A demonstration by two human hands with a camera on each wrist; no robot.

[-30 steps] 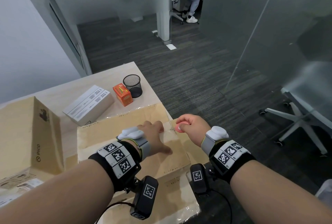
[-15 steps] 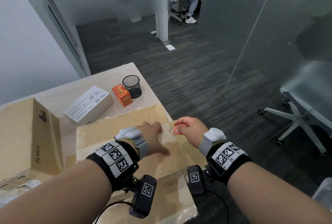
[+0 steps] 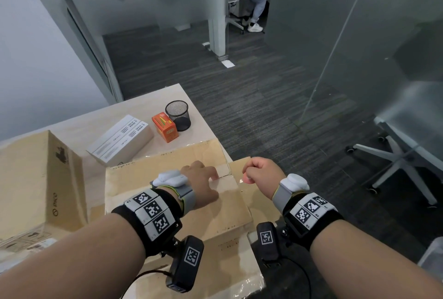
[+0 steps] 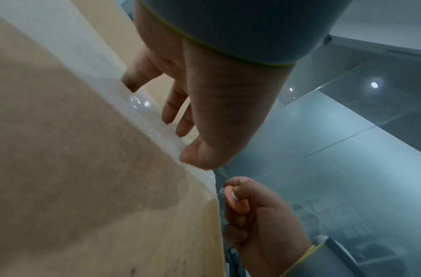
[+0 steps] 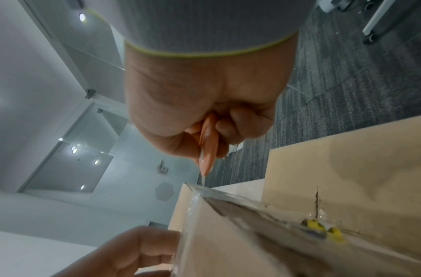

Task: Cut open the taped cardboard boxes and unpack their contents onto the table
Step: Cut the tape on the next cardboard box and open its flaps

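Note:
A flat taped cardboard box (image 3: 225,210) lies before me at the table's right edge. My left hand (image 3: 206,179) rests on its top, fingertips pressing the clear tape strip (image 4: 155,121) along the seam. My right hand (image 3: 260,171) hovers just off the box's right end, fist curled round a small orange cutter (image 5: 207,148). The cutter's short blade tip (image 5: 203,180) touches the taped corner edge of the box (image 5: 228,253). In the left wrist view the cutter (image 4: 235,198) sits right beside the box edge (image 4: 86,168).
A taller cardboard box (image 3: 36,179) stands at the left. Behind lie a white carton (image 3: 119,140), a small orange box (image 3: 165,126) and a black mesh cup (image 3: 178,115). Carpet, a glass wall and an office chair (image 3: 395,155) are to the right.
My right hand has turned and dipped slightly at the box's right end, hiding most of the cutter from the head view. The left hand stays on the tape.

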